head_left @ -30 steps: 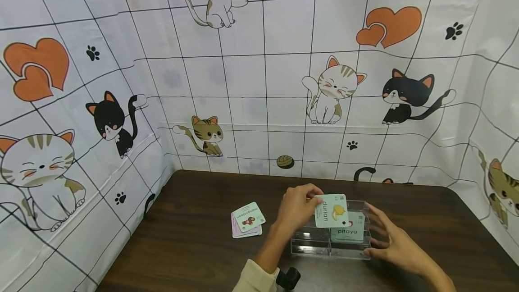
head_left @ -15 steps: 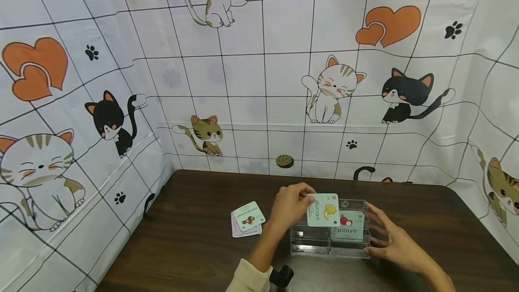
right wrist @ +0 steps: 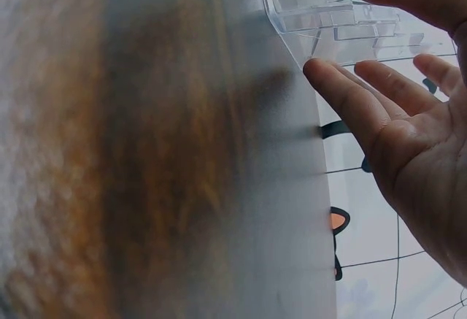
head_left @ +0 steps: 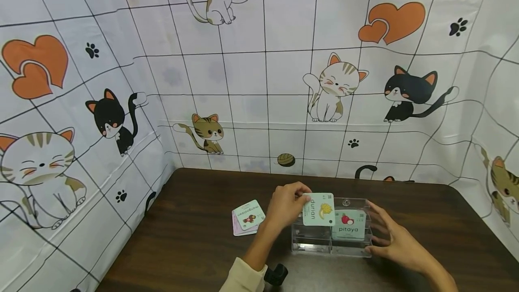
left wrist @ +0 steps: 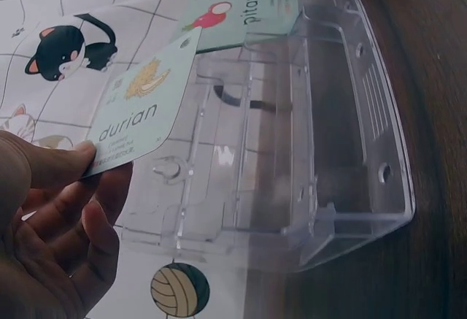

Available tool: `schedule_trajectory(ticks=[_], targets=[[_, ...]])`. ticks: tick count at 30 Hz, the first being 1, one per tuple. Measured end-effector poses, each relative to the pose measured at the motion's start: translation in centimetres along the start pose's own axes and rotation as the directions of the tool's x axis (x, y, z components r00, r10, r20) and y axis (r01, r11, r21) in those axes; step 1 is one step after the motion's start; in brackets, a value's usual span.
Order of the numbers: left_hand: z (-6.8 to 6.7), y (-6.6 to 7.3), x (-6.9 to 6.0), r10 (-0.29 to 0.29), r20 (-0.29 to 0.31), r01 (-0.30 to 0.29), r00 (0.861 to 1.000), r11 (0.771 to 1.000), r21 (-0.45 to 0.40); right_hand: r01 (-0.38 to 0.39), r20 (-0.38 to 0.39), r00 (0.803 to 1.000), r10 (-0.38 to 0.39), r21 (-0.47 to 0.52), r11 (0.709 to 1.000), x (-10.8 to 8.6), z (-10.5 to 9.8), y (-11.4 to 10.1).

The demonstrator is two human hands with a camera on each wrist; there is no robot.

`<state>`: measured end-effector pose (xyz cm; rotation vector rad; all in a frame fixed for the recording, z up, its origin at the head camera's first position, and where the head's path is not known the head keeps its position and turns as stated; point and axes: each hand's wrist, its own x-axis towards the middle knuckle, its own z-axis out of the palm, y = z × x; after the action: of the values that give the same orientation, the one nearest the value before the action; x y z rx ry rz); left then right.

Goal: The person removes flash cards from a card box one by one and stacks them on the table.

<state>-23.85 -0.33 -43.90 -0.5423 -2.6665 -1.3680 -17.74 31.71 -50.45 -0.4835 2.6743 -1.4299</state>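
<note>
1. Left hand (head_left: pixel 287 206) pinches the durian card (head_left: pixel 320 211) between thumb and fingers at one edge, right of centre in the lower half of the head view.
2. Right hand (head_left: pixel 395 242), lower right of that frame, spreads its fingers wide at the clear holder's (head_left: pixel 311 248) right end; how firmly they touch cannot be told.
3. Pictured with its print turned sideways, the durian card overlaps the holder's upper left; contact between them is unclear. The pitaya card (head_left: pixel 349 229) sits in the holder's right half.
4. Thin and light, the card looks stiff enough to stay flat, though its smooth face may slip and its corners could bend; an edge pinch clear of the leading side suits it.
5. Left of the hands, the mangosteen-picture card (head_left: pixel 250 215) lies on the brown table (head_left: pixel 182 238).
</note>
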Motion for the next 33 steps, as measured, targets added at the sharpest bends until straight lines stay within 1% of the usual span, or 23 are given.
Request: schedule_trajectory(ticks=[7, 10, 18, 21, 28, 33], targets=[[-0.5, -0.5, 0.0, 0.014, -0.012, -0.014, 1.000, 1.000, 0.018, 0.009, 0.002, 1.000, -0.009, 0.002, 1.000, 0.0, -0.1, -0.1], [-0.8, -0.7, -0.1, 0.023, -0.014, -0.023, 1.000, 1.000, 0.010, 0.017, 0.003, 1.000, -0.017, 0.004, 1.000, 0.0, -0.2, -0.1], [-1.4, -1.4, -0.2, 0.044, -0.042, -0.044, 0.998, 0.999, -0.006, 0.031, 0.002, 1.000, -0.031, -0.009, 0.999, 0.0, -0.1, 0.1], [-1.5, -1.6, -0.1, 0.045, -0.044, -0.045, 0.998, 0.999, -0.006, 0.037, 0.001, 0.999, -0.037, -0.010, 0.999, 0.0, 0.0, 0.2], [-1.7, -1.8, 0.0, 0.033, -0.071, -0.034, 0.997, 0.999, -0.005, 0.032, 0.005, 0.999, -0.032, 0.002, 0.999, 0.0, 0.0, 0.2], [-2.1, -2.0, 0.0, 0.028, -0.073, -0.029, 0.997, 1.000, -0.004, 0.024, 0.002, 1.000, -0.024, 0.007, 1.000, 0.0, -0.2, 0.1]])
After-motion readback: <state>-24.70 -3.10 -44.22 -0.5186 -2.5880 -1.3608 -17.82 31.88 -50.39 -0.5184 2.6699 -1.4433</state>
